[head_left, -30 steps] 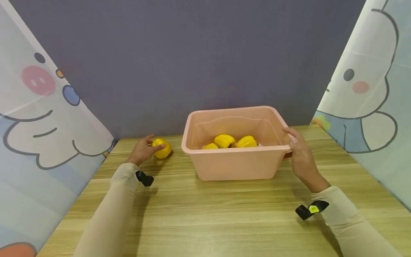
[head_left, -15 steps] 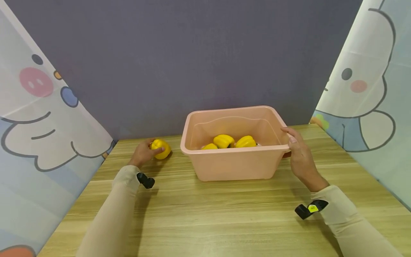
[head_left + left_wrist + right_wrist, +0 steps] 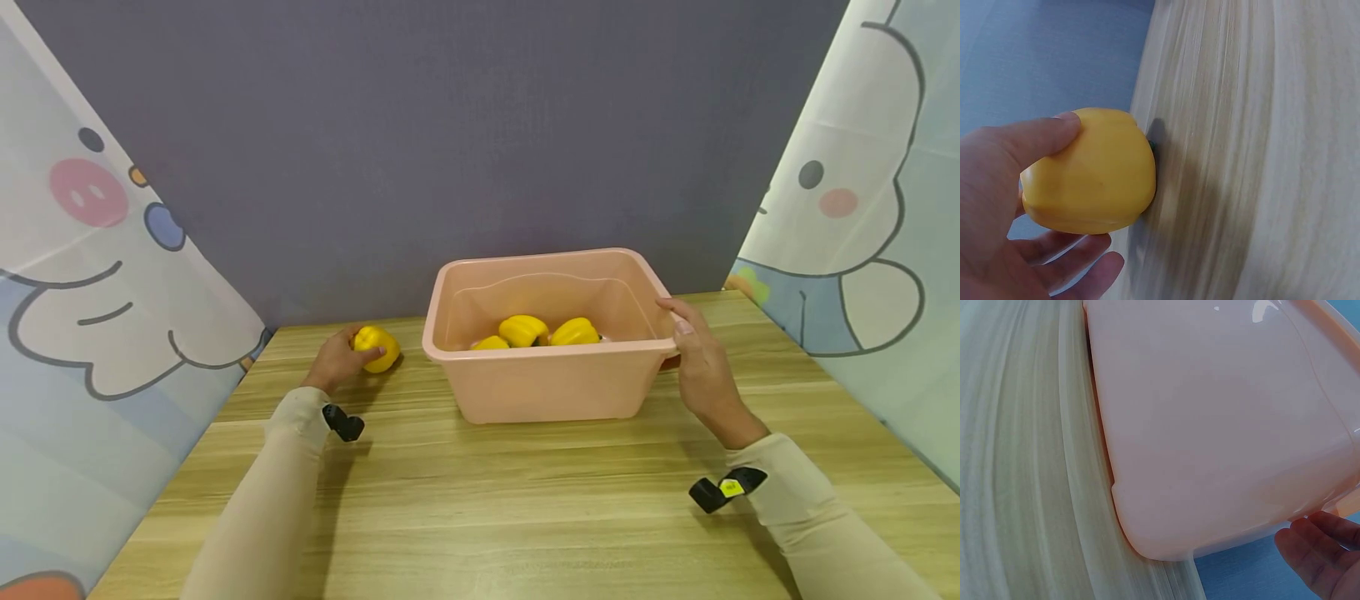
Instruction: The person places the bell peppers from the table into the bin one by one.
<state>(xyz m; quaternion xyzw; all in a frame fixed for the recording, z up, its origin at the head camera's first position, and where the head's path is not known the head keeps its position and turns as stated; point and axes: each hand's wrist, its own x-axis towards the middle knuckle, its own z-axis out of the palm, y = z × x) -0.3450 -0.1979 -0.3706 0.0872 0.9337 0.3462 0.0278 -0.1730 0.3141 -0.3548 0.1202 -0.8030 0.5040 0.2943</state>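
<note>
A yellow bell pepper [image 3: 379, 348] rests on the table at the far left, and my left hand [image 3: 335, 362] grips it from its left side. In the left wrist view the thumb lies over the top of the bell pepper [image 3: 1094, 175] and fingers curl beneath it. The pink plastic bin [image 3: 551, 383] stands to the right of it, with yellow bell peppers [image 3: 576, 332] lying inside. My right hand [image 3: 703, 367] holds the bin's right rim, thumb on top. From the right wrist view, fingertips [image 3: 1300, 540] show under the rim of the bin [image 3: 1210, 437].
The wooden table [image 3: 480, 508] runs back to a dark grey panel [image 3: 480, 142]. Cartoon-printed sheets [image 3: 82, 308] rise along the left and right sides of the table. The bin's back stands close to the panel.
My left hand has closed around the yellow bell pepper, its raised fingers now behind it. The right hand and the bin have stayed in place.
</note>
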